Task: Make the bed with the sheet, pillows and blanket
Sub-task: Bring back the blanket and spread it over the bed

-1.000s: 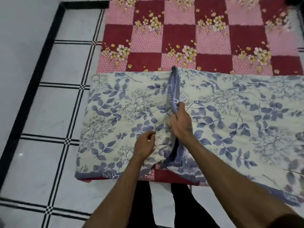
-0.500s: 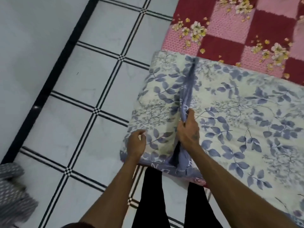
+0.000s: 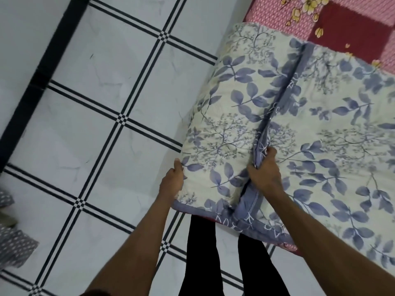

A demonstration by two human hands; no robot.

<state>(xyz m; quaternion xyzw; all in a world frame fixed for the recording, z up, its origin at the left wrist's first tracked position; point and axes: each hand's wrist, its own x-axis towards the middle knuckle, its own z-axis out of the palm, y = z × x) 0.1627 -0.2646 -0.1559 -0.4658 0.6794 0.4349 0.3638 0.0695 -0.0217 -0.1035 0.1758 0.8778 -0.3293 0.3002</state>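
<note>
A cream blanket (image 3: 333, 133) printed with blue leaves lies folded across the near end of the bed, over a red and pink checked sheet (image 3: 350, 24) with yellow flowers. A blue-bordered fold runs down the blanket. My right hand (image 3: 264, 169) grips that blue border near the blanket's front edge. At the blanket's left side edge, my left hand (image 3: 172, 182) holds the fabric, fingers curled under it. No pillows are in view.
White floor tiles (image 3: 89, 129) with black line grids fill the left. A black skirting band (image 3: 42, 60) runs along the wall at far left. Grey dotted fabric (image 3: 15, 246) lies on the floor at the lower left. My black-clad legs (image 3: 224, 263) stand at the bed's corner.
My view has swung left and closer to the blanket's left end. My left hand moved from the blanket's top out to its left edge. My right hand keeps its grip on the blue border.
</note>
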